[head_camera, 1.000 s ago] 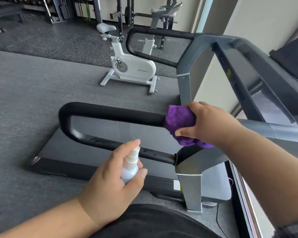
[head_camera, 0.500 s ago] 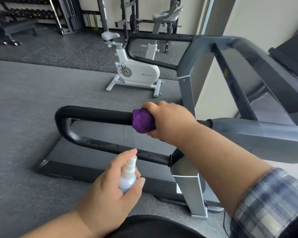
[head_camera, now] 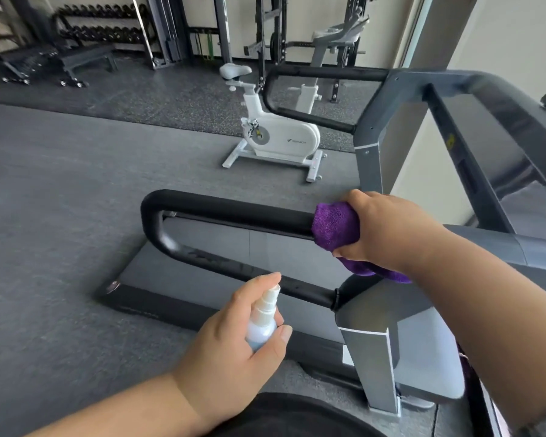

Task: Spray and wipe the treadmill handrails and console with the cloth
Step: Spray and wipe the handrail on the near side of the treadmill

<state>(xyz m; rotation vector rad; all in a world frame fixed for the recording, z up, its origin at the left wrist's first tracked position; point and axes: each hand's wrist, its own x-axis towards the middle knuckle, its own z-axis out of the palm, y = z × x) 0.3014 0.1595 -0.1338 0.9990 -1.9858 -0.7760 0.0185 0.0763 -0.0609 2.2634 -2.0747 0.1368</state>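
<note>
My right hand (head_camera: 391,228) grips a purple cloth (head_camera: 336,227) wrapped around the top bar of the near black handrail (head_camera: 234,212), close to where the bar meets the grey frame. A fold of the cloth hangs below my wrist. My left hand (head_camera: 230,351) holds a small clear spray bottle (head_camera: 262,320) upright, with the index finger resting on its white nozzle, below the handrail's lower bar. The far handrail (head_camera: 322,72) and the grey console frame (head_camera: 473,99) lie beyond. Only a dark corner of the console shows at the right edge.
The treadmill deck (head_camera: 202,266) lies under the near handrail on grey gym flooring. A white exercise bike (head_camera: 278,134) stands past the treadmill. A dumbbell rack (head_camera: 101,25) and weight machines line the back wall. A grey upright post (head_camera: 375,351) stands next to my right forearm.
My right hand slid the cloth left along the top bar, then back right toward the grey frame. My left hand with the bottle stayed nearly in place.
</note>
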